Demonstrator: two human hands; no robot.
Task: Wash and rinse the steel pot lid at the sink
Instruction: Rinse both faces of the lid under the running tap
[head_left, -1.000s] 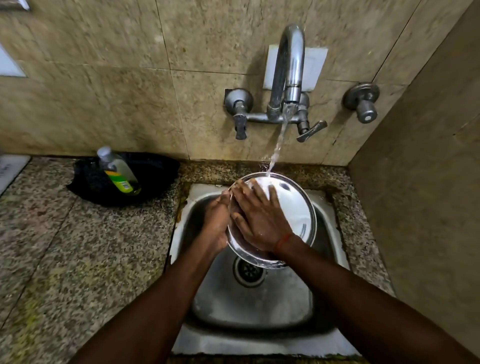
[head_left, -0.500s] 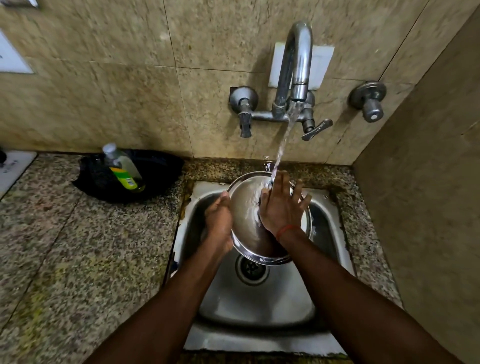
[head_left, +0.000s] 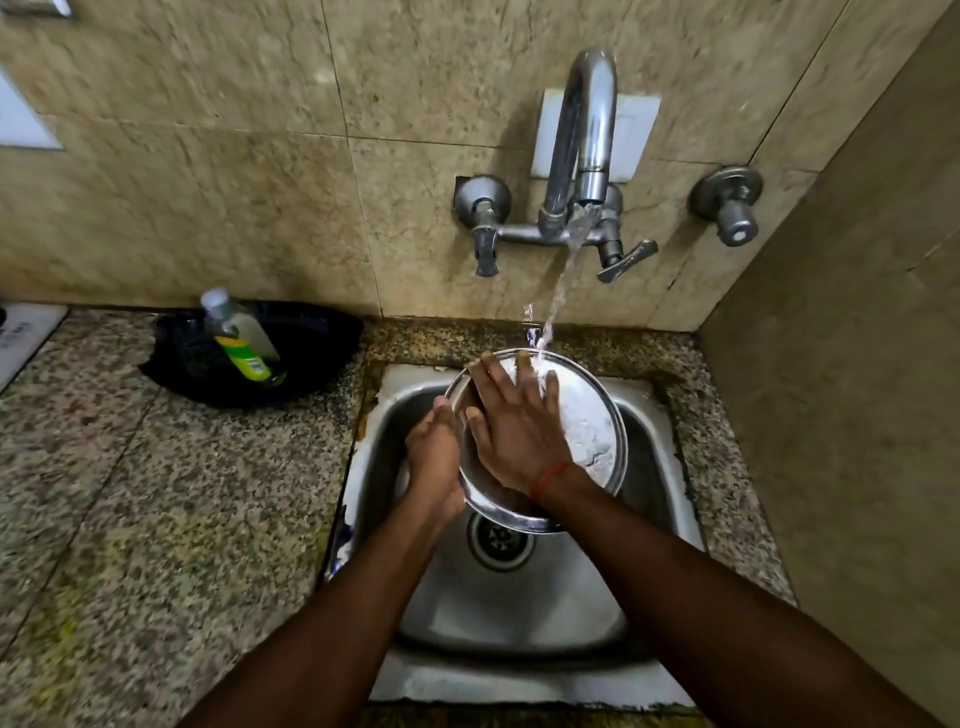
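Note:
A round steel pot lid is held tilted over the steel sink, under water running from the wall tap. My left hand grips the lid's left rim from outside. My right hand lies flat on the lid's face with fingers spread, its fingertips in the stream near the top rim. A red thread circles the right wrist. The lid's lower edge hangs just above the drain.
A dish soap bottle leans in a black tray on the granite counter left of the sink. A second wall valve sticks out at the right. A tiled side wall closes off the right.
My right hand slid from the lid's upper right, under the stream, back to the left across its face. The left hand kept its grip on the rim.

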